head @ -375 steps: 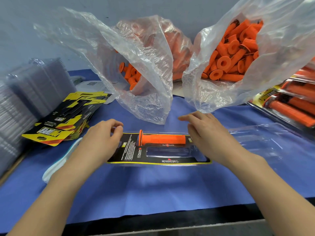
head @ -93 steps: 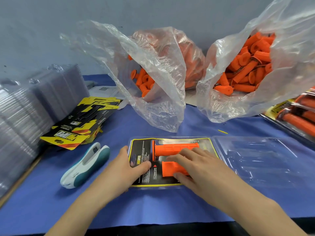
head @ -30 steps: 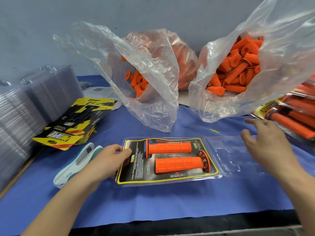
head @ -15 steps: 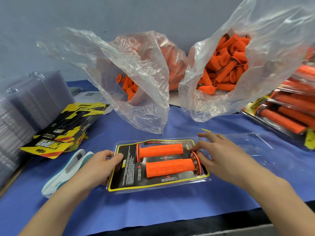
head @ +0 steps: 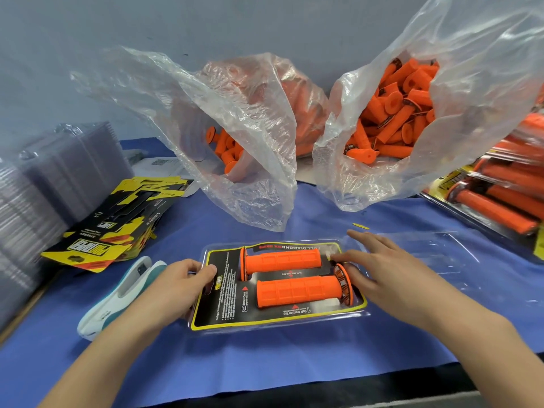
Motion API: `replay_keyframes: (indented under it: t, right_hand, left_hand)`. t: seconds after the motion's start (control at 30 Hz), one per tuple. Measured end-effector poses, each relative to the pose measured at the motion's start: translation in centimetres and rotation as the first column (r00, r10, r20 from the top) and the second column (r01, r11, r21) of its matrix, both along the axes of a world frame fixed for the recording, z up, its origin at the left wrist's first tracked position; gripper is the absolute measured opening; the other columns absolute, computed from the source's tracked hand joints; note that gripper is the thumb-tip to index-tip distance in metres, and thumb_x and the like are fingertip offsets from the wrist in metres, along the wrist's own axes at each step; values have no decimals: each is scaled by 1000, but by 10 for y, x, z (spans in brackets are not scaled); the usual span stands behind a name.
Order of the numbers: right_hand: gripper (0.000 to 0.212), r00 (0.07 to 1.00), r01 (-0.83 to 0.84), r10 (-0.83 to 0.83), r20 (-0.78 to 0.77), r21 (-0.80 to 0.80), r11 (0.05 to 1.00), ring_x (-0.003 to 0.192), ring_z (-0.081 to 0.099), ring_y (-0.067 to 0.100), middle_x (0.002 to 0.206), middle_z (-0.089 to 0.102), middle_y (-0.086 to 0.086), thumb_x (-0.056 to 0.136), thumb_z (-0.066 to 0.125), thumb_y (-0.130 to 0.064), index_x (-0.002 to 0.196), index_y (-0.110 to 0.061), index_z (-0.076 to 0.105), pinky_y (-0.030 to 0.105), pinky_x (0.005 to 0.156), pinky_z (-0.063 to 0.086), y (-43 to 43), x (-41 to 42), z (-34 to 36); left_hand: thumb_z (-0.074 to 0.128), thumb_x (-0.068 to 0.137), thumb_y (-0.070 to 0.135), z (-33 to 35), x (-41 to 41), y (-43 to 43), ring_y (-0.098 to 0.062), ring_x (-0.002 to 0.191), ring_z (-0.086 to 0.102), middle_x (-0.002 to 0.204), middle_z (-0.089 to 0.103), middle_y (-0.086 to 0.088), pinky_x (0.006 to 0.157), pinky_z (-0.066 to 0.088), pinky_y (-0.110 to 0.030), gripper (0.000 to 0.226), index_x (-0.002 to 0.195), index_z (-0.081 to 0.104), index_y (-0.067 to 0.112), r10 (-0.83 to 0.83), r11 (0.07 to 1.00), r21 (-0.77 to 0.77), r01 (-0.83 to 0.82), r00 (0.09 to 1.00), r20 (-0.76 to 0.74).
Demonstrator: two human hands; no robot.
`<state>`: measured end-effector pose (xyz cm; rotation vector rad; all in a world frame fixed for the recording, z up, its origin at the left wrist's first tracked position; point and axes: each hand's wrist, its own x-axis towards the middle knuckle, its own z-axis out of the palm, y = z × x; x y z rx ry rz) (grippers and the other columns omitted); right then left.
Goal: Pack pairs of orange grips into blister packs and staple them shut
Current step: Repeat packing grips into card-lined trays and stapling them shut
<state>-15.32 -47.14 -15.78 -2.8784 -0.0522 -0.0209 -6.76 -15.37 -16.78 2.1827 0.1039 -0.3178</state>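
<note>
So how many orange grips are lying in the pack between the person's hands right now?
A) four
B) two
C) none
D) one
B: the far grip and the near grip lie side by side in the blister pack, and no other grip is in it.

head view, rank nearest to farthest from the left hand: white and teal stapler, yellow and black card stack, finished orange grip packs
The left hand grips the clear blister pack.
1. white and teal stapler: right beside it, to the left.
2. yellow and black card stack: back left.
3. finished orange grip packs: far right edge.
</note>
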Motion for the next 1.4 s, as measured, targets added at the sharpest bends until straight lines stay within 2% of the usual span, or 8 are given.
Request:
replay_keyframes:
  t: [0.27, 0.37, 0.53, 0.7, 0.9, 1.1, 1.27, 1.4]
  right_hand:
    - [29, 996, 46, -44, 78, -16, 999, 146, 20, 12, 160, 23, -11, 103, 32, -36, 121, -38, 54, 32, 112, 29, 4, 0, 5]
    - [40, 988, 15, -18, 150, 18, 1000, 143, 26, 13, 157, 29, -11, 100, 26, -32, 131, -38, 50, 31, 112, 28, 6, 0, 9]
    - [41, 987, -30, 30, 155, -3, 1000, 143, 27, 17, 155, 34, -9, 102, 34, -25, 138, -37, 49, 33, 115, 25, 10, 1, 11]
    - [33, 845, 204, -318, 430, 290, 935, 115, 54, 33, 128, 62, 6, 93, 53, -17, 124, -21, 65, 44, 102, 39, -4, 0, 19]
    - [54, 698, 708, -716, -3, 148, 691, 129, 41, 46, 143, 44, 25, 96, 44, -38, 146, -18, 41, 52, 107, 35, -60, -11, 9]
    - [55, 560, 817, -823, -91, 227, 531, 132, 32, 48, 141, 42, 28, 97, 44, -46, 142, -16, 40, 61, 108, 21, -86, -18, 11]
    - [62, 587, 772, -799, -129, 386, 505, 123, 49, 44, 138, 51, 24, 95, 49, -47, 146, -12, 38, 52, 103, 40, -105, -32, 5]
    - [35, 634, 614, -771, -51, 640, 462, 83, 63, 32, 115, 66, 18, 95, 51, -33, 122, -13, 61, 39, 76, 46, -108, -30, 15]
  left_hand:
    - [53, 95, 50, 0, 3, -3, -22, 60, 71, 72, 73, -4, 52, 50, -29, 39, 91, 66, 14, 60, 998, 0, -60, 998, -17]
    - [57, 91, 55, 0, 2, -6, -8, 51, 65, 64, 70, 4, 43, 44, -18, 41, 89, 65, 15, 71, 997, 17, -72, 997, 24]
    - [56, 89, 59, 0, 1, -6, -9, 58, 64, 72, 72, 4, 47, 42, -20, 43, 91, 65, 16, 70, 997, 30, -72, 996, 53]
    - [52, 92, 58, 1, 1, -7, -9, 51, 60, 62, 65, 3, 45, 43, -19, 51, 90, 68, 9, 19, 998, 62, -22, 999, 48]
    - [38, 103, 37, 5, -3, -6, -16, 56, 64, 68, 70, 0, 49, 48, -23, 41, 84, 64, 11, 36, 999, 18, -36, 999, 15]
    - [36, 100, 14, 0, -5, -2, -16, 41, 54, 49, 57, 2, 44, 47, -26, 34, 74, 56, 8, 0, 999, -37, 1, 1000, 28]
    - [37, 101, 14, 0, -3, 9, -16, 44, 52, 50, 53, -1, 47, 47, -25, 36, 70, 56, 8, 46, 998, -39, -44, 998, 47]
    - [40, 101, 17, 5, 1, 23, -22, 55, 44, 50, 43, 0, 53, 32, -27, 41, 60, 49, 12, 152, 987, 26, -157, 979, 139]
